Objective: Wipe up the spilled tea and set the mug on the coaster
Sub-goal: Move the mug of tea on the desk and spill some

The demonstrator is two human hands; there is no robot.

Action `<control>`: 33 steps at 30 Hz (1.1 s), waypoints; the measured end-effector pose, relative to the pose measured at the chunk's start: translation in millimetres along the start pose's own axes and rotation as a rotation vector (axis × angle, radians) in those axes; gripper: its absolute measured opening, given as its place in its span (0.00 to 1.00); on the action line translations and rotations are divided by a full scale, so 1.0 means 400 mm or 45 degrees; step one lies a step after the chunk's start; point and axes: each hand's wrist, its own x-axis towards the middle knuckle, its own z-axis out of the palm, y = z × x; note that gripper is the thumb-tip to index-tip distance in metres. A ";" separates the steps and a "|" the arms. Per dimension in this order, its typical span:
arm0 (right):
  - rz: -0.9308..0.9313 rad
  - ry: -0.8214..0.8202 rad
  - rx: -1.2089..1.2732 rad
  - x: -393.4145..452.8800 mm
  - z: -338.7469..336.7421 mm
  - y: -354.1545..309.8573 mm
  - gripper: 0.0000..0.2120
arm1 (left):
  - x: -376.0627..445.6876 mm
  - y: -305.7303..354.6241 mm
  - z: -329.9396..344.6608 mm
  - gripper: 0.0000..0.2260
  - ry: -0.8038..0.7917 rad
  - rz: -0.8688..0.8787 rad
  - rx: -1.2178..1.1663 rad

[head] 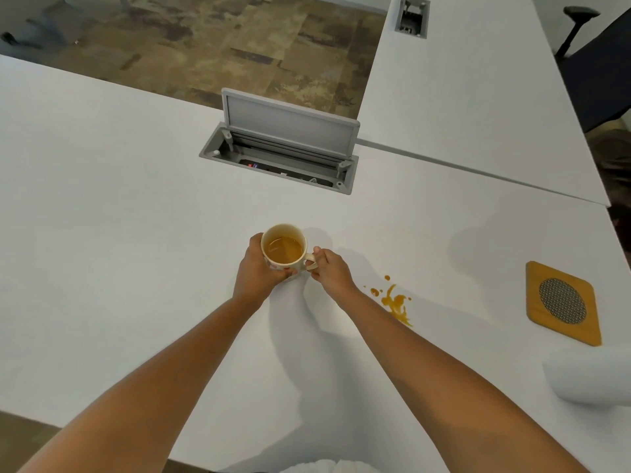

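A: What is being handled, and where?

B: A cream ceramic mug (285, 251), holding amber tea well below its rim, is seen near the middle of the white worktop (119, 206). It is clasped from both sides: the left hand (257, 268) is wrapped round its body, and the handle is pinched by the right hand (329, 268). Whether its base is touching the surface cannot be told.

A: And the fingers?

B: On both hands they are closed on the mug; the left fingers (285, 272) are curled under its near side.

A: Which step is judged to be in hand?

B: The mug is being secured. The orange-brown tea spill (396, 303), just to the right beyond the right forearm, is not yet wiped.

A: What is called for next?

B: Either the mug would be carried level, over the spill, to the square bamboo coaster with a dark mesh centre (563, 302), well apart at the right; or a hand would be freed for the white paper roll (590, 378) near the coaster.

A: The arms?

B: Both are stretched forward, converging on the mug.
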 end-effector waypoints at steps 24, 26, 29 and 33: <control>0.118 0.177 0.384 -0.057 -0.099 0.085 0.18 | -0.129 0.058 0.008 0.37 0.006 0.452 0.334; 0.133 0.222 0.422 -0.079 -0.124 0.104 0.18 | -0.150 0.087 0.046 0.33 -0.050 0.537 0.352; 0.161 0.258 0.439 -0.117 -0.175 0.129 0.20 | -0.169 0.139 0.113 0.28 -0.138 0.597 0.401; 0.109 0.380 0.433 -0.183 -0.282 0.145 0.19 | -0.191 0.217 0.208 0.22 -0.227 0.689 0.397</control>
